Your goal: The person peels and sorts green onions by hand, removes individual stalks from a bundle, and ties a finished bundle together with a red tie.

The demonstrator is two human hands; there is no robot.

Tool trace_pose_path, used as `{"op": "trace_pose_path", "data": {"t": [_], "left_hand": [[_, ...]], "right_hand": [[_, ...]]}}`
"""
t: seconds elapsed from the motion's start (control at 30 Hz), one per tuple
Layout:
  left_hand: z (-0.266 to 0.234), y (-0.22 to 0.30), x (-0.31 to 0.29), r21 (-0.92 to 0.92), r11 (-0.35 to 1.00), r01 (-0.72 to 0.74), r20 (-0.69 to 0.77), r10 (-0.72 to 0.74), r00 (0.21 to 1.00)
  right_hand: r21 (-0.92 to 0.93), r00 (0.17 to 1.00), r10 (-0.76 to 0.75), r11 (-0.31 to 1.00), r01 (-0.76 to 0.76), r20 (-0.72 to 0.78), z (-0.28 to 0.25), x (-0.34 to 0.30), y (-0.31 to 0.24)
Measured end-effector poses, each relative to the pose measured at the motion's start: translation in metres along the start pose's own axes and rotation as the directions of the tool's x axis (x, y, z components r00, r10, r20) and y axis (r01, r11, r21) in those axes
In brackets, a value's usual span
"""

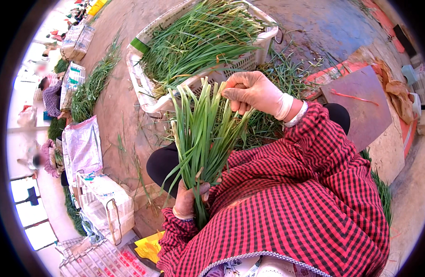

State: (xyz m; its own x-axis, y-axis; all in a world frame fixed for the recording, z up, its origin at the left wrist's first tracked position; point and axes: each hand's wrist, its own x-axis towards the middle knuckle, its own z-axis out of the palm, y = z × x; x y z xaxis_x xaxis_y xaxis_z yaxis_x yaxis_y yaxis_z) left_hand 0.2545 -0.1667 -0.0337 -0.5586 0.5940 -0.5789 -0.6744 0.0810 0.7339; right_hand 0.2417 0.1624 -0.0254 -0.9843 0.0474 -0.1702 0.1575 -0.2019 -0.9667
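A gloved left hand, my left hand [192,196], is closed round a bunch of garlic chives [201,143]. The bunch stands roughly upright before my body, pale cut stalk ends up and leaf tips hanging below the fist. At the top right of the bunch, my right hand [254,92], in a soiled pale glove, pinches thumb against fingers at a stalk end; the fingers partly hide it. Just beyond the hands, a white plastic crate [145,94] is heaped with loose garlic chives [203,41].
Leaf scraps [286,74] litter the floor right of the crate. A flat grey-brown board [357,106] with a red strip on it lies to my right. At left are a white sack [82,145], a white basket [106,203] and other people [52,97] by more crates.
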Motion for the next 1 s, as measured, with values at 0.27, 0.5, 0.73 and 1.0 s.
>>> {"op": "trace_pose_path", "data": {"t": [0.27, 0.5, 0.73, 1.0], "left_hand": [[-0.002, 0.002, -0.002, -0.062, 0.995, -0.072, -0.024, 0.071, 0.997], [0.002, 0.004, 0.002, -0.054, 0.994, -0.096, -0.065, 0.092, 0.994], [0.009, 0.002, 0.003, -0.086, 0.989, -0.117, -0.11, 0.107, 0.988], [-0.018, -0.006, -0.002, -0.291, 0.95, -0.114, -0.148, 0.073, 0.986]], "right_hand": [[-0.255, 0.85, -0.353, 0.929, 0.268, -0.392, -0.098, -0.012, 0.008], [-0.932, 0.845, -0.517, 0.222, 0.285, 0.135, -0.018, -0.027, 0.012], [-0.634, 0.85, -0.527, 0.647, 0.424, 0.031, 0.011, 0.0, 0.046], [-0.276, 0.823, -0.481, 0.87, 0.408, -0.301, -0.096, -0.027, -0.016]]}}
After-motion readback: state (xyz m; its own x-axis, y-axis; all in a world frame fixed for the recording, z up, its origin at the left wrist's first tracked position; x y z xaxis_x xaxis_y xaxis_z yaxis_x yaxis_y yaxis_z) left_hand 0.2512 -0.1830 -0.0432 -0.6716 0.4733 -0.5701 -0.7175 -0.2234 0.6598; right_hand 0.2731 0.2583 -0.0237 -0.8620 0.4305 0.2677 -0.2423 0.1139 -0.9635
